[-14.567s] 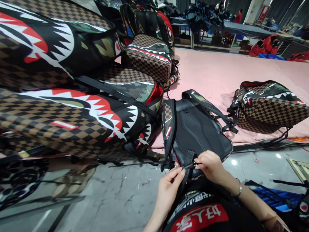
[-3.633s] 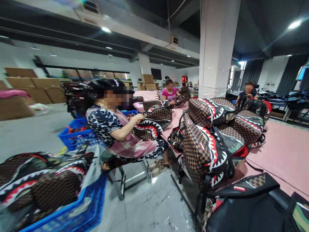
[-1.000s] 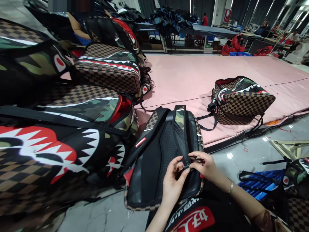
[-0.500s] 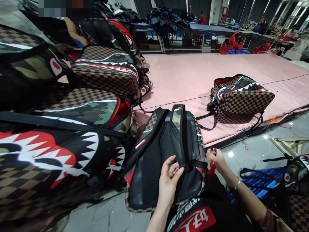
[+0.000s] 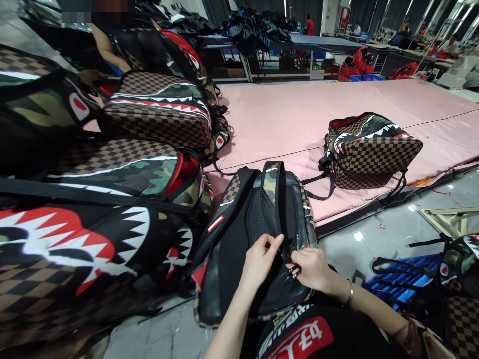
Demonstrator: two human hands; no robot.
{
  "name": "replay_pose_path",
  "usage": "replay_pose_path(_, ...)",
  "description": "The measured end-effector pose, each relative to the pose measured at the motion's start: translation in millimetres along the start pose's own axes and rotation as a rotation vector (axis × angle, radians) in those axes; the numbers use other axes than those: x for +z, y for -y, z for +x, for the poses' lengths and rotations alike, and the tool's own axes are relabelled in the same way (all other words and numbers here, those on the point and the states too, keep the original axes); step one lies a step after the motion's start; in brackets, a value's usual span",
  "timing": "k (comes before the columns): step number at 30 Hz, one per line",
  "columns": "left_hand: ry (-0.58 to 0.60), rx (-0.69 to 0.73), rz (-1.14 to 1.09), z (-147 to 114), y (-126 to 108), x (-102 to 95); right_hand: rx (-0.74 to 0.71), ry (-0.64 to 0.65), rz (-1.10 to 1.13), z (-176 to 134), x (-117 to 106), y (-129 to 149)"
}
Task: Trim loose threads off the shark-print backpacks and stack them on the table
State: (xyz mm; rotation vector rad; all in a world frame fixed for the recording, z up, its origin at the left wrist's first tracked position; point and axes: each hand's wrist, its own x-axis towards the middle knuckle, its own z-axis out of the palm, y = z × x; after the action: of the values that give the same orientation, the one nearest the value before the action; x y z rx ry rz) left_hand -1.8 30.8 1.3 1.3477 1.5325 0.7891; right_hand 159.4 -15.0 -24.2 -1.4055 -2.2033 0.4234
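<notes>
A backpack (image 5: 228, 279) leans at the table edge in front of me, its padded black back panel facing up. Its right shoulder strap (image 5: 271, 187) has a camouflage face with black edging. My left hand (image 5: 260, 259) pinches at the lower end of this strap, thumb and forefinger together. My right hand (image 5: 310, 269) is closed right beside it, over the bag's right side. Between its fingers shows a small dark, shiny tool (image 5: 294, 270), whose kind I cannot make out. The webbing at the strap's end is mostly hidden by my hands.
Checkered shark-mouth backpacks (image 5: 160, 119) are piled at the left, with another person's arm (image 5: 107, 50) behind them. One more backpack (image 5: 374, 154) lies on the pink-covered table (image 5: 277, 114). At lower right, a blue crate (image 5: 407, 276) and further bags stand on the floor.
My right hand has come in leftward from beyond the bag's right edge to the strap end. My left hand has shifted slightly up, and its fingers have drawn together.
</notes>
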Motion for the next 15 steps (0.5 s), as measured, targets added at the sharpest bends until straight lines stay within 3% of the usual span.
replay_pose_path(2, 0.003, -0.001, -0.029, 6, 0, 5.0, -0.023, -0.001, -0.054, -3, 4, 2)
replay_pose_path(6, -0.012, -0.064, -0.402, 7, 6, 20.1, 0.046, -0.018, -0.031, -8, 4, 5)
replay_pose_path(12, -0.005, -0.213, -0.766, -1, 15, 23.6, 0.225, -0.052, 0.45, -15, -17, -4)
replay_pose_path(15, -0.001, -0.289, -0.9, -1, 18, 21.9, 0.236, -0.146, 0.474, -15, -22, -19)
